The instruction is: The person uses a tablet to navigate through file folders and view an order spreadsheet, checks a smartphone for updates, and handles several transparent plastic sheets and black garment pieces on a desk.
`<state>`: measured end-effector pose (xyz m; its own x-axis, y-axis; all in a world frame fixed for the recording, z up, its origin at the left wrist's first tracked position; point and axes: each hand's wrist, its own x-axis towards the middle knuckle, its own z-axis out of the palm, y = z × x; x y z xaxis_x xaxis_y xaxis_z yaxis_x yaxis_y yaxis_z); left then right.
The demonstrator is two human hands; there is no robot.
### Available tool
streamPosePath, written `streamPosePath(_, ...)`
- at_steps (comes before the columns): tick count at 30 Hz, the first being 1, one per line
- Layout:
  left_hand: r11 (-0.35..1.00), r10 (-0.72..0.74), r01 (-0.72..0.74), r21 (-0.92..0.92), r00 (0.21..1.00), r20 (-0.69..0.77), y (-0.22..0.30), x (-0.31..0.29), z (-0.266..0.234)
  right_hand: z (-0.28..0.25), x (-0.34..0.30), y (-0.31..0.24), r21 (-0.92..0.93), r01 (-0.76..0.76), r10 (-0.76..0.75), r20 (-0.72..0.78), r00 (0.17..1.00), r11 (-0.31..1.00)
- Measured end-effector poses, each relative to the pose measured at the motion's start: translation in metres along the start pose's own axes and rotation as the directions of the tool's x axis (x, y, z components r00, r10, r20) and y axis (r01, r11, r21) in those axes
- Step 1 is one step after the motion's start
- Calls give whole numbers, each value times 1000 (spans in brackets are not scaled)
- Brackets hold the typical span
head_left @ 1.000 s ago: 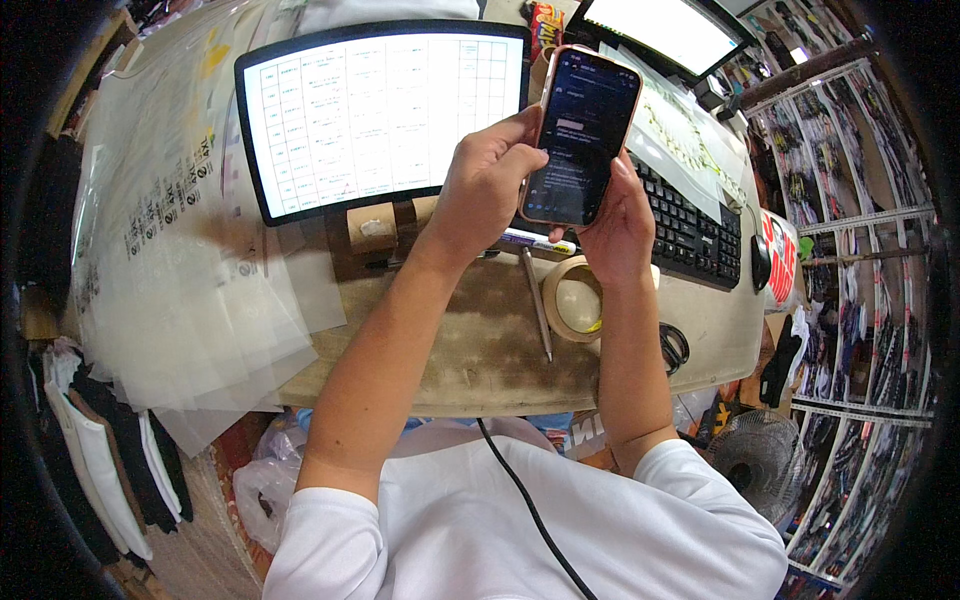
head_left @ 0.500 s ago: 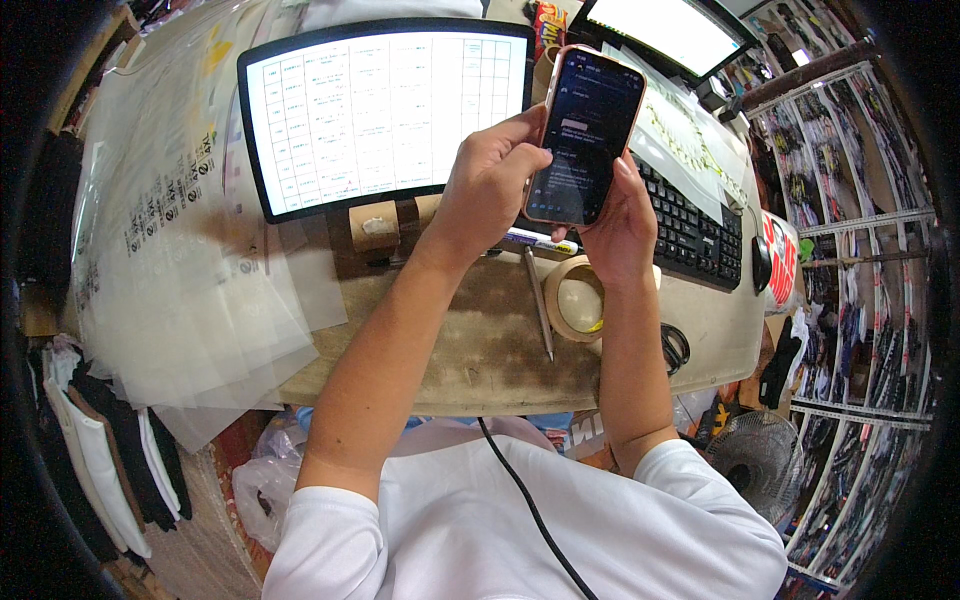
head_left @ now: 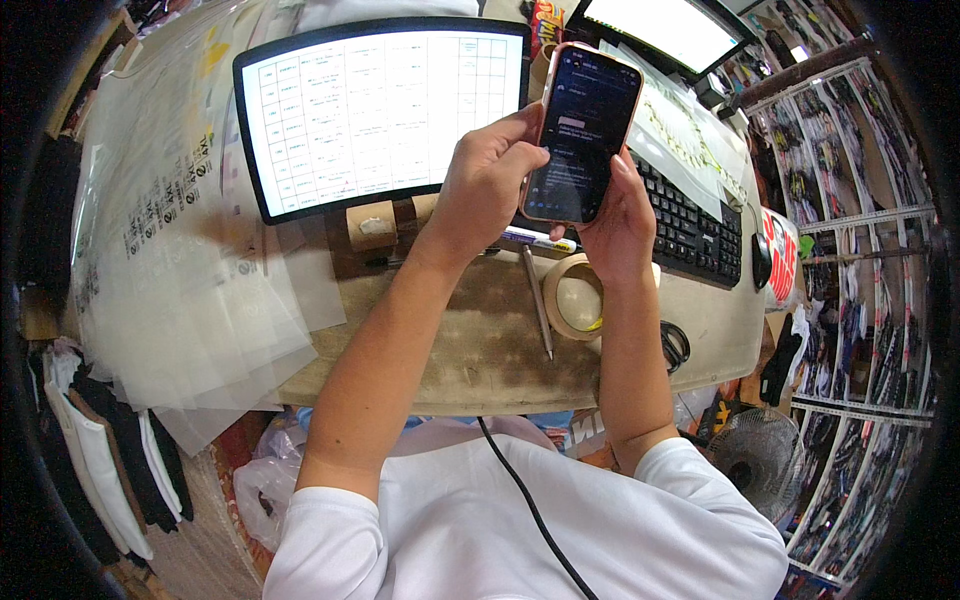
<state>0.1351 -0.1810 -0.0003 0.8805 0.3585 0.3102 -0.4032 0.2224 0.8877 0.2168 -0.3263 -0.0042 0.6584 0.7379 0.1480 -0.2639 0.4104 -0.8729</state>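
Observation:
A smartphone [head_left: 580,135] with a dark screen of small text and a pinkish edge is held upright above the desk. My left hand [head_left: 490,175] grips its left edge, the thumb resting on the screen's side. Around the lower right edge curl the fingers of my right hand [head_left: 620,215]. Beneath my hands on the desk lie a white marker [head_left: 535,239], a slim grey pen [head_left: 538,300] and a roll of tan tape [head_left: 572,322]. Part of the tape roll is hidden by my right wrist.
Behind my left hand stands a monitor [head_left: 380,110] showing a table. To the right are a black keyboard [head_left: 695,235], a mouse [head_left: 761,262] and a coiled black cable [head_left: 675,350]. Clear plastic bags [head_left: 190,290] cover the desk's left. A fan [head_left: 755,460] and packed shelves [head_left: 860,250] stand at right.
Almost nothing differs. The phone and both hands sit very slightly further left in the picture, with the grip the same.

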Motion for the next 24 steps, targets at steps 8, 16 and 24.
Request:
streamPosePath(8,999,16,-16,32,1000,12,1,0,0,0,-1,-1,11,-1,2,-9,1000,1000)
streamPosePath(16,999,-9,9,52,1000,0,0,0,-2,-1,0,0,15,-4,4,8,1000,1000)
streamPosePath(24,999,3,-2,32,1000,-23,0,0,2,-1,0,-1,8,-4,4,6,1000,1000)
